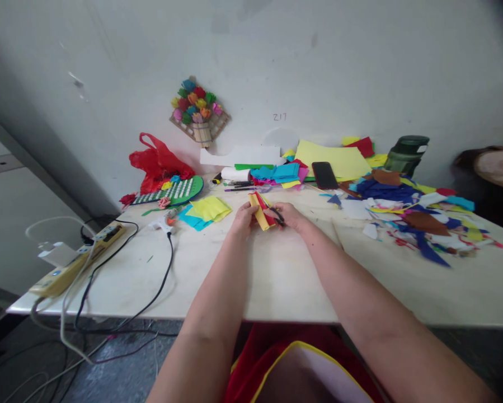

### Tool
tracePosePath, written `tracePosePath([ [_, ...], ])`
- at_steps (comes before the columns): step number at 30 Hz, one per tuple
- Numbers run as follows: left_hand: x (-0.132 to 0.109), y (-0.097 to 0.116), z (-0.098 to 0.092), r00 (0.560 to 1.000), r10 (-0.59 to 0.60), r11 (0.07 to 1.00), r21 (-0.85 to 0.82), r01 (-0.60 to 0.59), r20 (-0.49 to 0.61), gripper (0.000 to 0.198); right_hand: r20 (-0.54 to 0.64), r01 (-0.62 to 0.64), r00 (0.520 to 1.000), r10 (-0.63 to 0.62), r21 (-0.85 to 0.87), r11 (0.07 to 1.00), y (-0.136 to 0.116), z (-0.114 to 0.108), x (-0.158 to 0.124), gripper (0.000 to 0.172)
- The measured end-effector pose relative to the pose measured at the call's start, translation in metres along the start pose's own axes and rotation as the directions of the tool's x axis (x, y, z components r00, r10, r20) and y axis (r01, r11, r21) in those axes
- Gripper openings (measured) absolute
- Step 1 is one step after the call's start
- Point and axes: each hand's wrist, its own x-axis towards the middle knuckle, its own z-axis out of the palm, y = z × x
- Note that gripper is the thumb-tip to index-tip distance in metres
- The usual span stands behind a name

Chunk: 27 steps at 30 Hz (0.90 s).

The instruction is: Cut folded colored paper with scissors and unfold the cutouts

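My left hand [245, 218] pinches a folded piece of yellow-orange crepe paper [259, 214] by its left side. Red paper [264, 208] shows along the right side of that fold. In my right hand [290, 215] is a pair of scissors [278, 216] with dark handles, the fingers closed round them. The scissor blades point up and left, lying against the red paper; whether they are spread cannot be made out. Both hands are close together over the middle of the table.
A glue gun [164, 224] with a black cord lies left, near yellow paper sheets [210, 209] and a power strip [77, 263]. At the back are a phone [324, 175] and a red plastic bag [156, 162]. Paper scraps [427, 221] and a dark green bottle [407, 155] occupy the right.
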Motion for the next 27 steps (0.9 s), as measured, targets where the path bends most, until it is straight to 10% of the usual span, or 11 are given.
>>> tracePosePath([
  [27,0.0002,0.0002,-0.0009,1.0,0.0,1.0,-0.009,-0.001,-0.002,0.022,-0.043,0.029,0.999,-0.03,-0.037,0.999,-0.0044,0.0022,-0.0001,0.024],
])
